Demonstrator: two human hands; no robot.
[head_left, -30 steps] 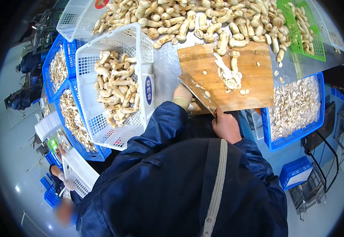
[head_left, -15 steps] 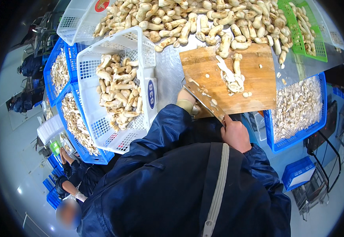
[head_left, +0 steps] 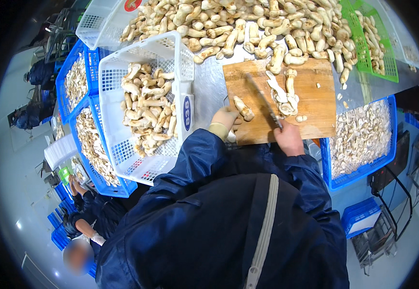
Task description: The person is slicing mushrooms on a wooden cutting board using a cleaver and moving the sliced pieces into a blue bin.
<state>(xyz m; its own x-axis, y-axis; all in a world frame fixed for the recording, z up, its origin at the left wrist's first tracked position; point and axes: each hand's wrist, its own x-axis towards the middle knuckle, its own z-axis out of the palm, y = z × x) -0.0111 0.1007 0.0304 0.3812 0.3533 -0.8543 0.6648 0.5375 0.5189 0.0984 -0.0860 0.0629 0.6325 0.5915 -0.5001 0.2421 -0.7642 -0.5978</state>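
Worktop: bare metal, running across the upper part of the head view. Heap of mushrooms spread along its far side. White basket stands to the person's left, perforated, part filled with whole mushrooms. Blue crate at the right, holding cut pieces. Wooden cutting board lies at the near side, between basket and crate. Knife above the board, blade blurred, seen nearly edge-on, slanting up and left from the handle. Hands well apart: right hand closed around the knife handle at the near edge of the board; left hand at the board's left edge, fingers curled; cannot tell whether they grip. Single mushroom lies tilted on the board, just beside the left fingertips. Pale slices clustered right of the blade.
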